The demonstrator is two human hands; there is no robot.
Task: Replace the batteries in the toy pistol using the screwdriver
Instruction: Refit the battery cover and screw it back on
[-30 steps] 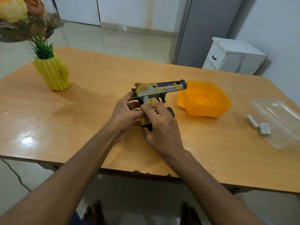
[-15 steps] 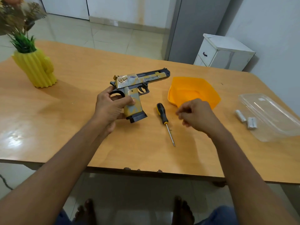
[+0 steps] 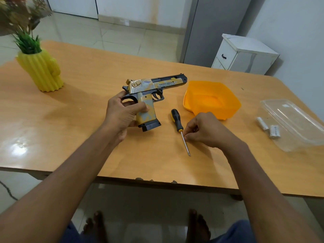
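Note:
My left hand (image 3: 121, 114) grips the handle of the yellow and grey toy pistol (image 3: 149, 90), holding it upright above the wooden table (image 3: 87, 141) with the barrel pointing right. A screwdriver (image 3: 177, 120) with a black and yellow handle lies on the table just right of the pistol. My right hand (image 3: 206, 130) is curled over its metal shaft, fingertips pinching the shaft close to the handle. Two white batteries (image 3: 268, 128) lie at the right.
An orange bowl (image 3: 228, 100) sits behind my right hand. A clear plastic lid or tray (image 3: 298, 125) lies at the table's right edge beside the batteries. A yellow cactus-shaped vase (image 3: 42, 72) stands at the back left. A white cabinet (image 3: 243, 55) stands beyond the table.
My right hand left the pistol, uncovering the screwdriver, then came down onto the screwdriver's shaft. My left hand keeps the pistol in the same hold.

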